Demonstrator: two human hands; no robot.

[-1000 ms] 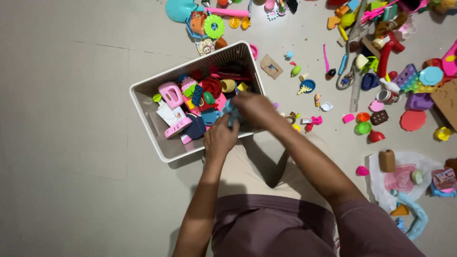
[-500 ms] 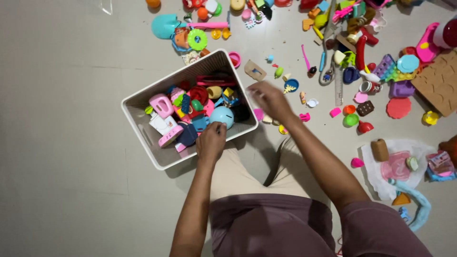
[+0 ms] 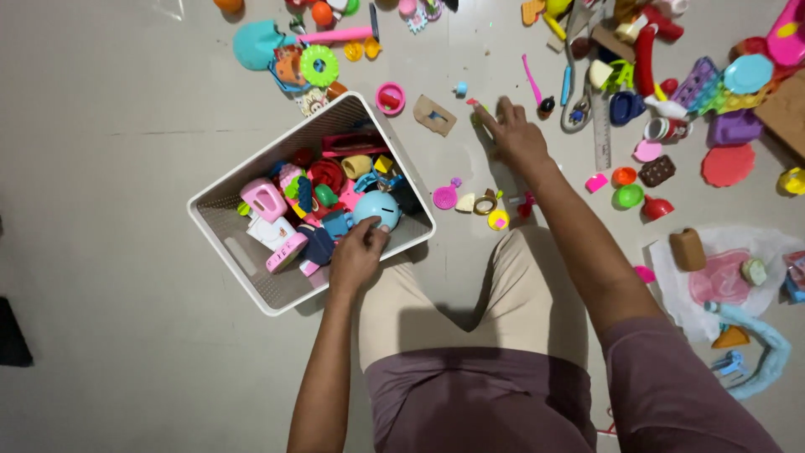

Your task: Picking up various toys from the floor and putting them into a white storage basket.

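- The left hand (image 3: 356, 256) rests at the near edge of the white basket (image 3: 220, 220), its fingers curled over a round pale-blue toy (image 3: 375, 206) that sits on top of the heap inside.
- Whether those fingers truly grip the blue toy or only press on it cannot be told; the fingertips wrap its near side.
- The right hand (image 3: 516, 138) is stretched out over the floor, well apart from the basket, fingers spread and pointing away from the person.
- Its fingertips reach a small green and pink piece (image 3: 476, 113) lying just ahead and slightly left of them; nothing seems held in that hand.
- A tan card piece (image 3: 434, 115) lies just left of that spot, between the right hand and the basket.
- 1 row of small toys, among them a pink disc (image 3: 445, 197) and a yellow ring (image 3: 498, 220), lies near the person's knee, closer to the right arm than to the left.
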